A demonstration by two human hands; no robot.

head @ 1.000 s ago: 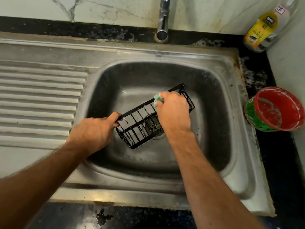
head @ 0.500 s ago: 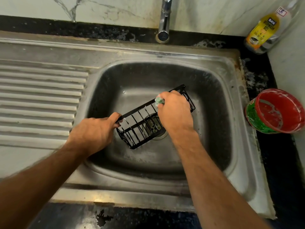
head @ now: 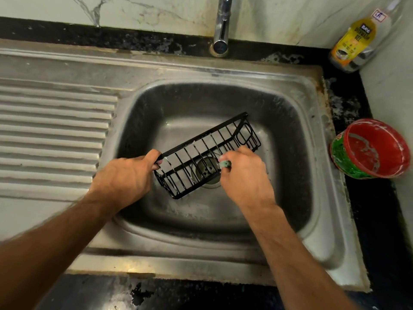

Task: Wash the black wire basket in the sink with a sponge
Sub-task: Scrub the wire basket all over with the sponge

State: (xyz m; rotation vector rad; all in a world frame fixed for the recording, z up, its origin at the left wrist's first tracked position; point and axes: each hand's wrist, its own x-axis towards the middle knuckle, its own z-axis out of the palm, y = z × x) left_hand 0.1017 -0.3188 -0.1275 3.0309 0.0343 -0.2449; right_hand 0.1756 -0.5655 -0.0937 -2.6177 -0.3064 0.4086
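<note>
Reaching down into the steel sink (head: 290, 90), both bare forearms slant in from the near edge toward the drain (head: 206, 170). The left hand (head: 125, 175) sits just left of the drain, knuckles up, its fingers curled tight around the left end of the black wire basket (head: 210, 153), the thumb lying over the top rim wire. The basket hangs tilted directly above the drain, its gripped end nearer the person and its other end angled away to the far right of the drain; streaks of white suds cling to several of its wires. The right hand (head: 243, 175) is just right of the drain, wrist bent, back of the hand upward, fingers bunched narrowly and pinching a small green sponge (head: 224, 164) against the basket's near long side. Only a sliver of the sponge shows between the fingertips.

Behind the drain rises the chrome tap (head: 221, 30). Far right of the drain, on the black counter, stand a dishwash gel bottle (head: 355, 39) and a red-and-green tub (head: 371, 148). Left of the drain lies the ribbed drainboard (head: 49, 135).
</note>
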